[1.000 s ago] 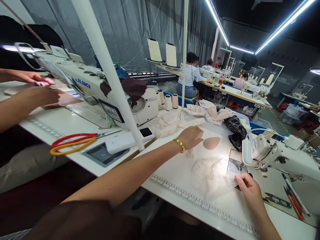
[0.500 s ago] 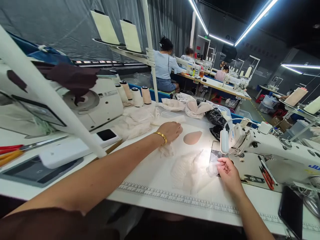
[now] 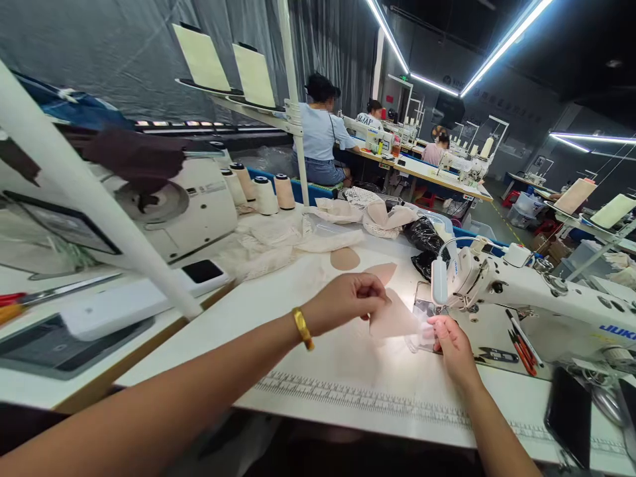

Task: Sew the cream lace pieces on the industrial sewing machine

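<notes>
Both hands, left [image 3: 348, 299] and right [image 3: 450, 338], pinch a beige teardrop fabric piece [image 3: 392, 319] beside the white sewing machine [image 3: 521, 291]; an edge-only grip should keep it flat.

Dim hall, bright ceiling strip lights [image 3: 501, 50], machine-lamp glare on table [image 3: 348, 371], wide-angle edge distortion

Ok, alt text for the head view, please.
Both hands hold a beige fabric piece beside a white sewing machine: left hand pinching its upper edge, right hand its lower corner. Two similar pieces lie on the white table.
</notes>
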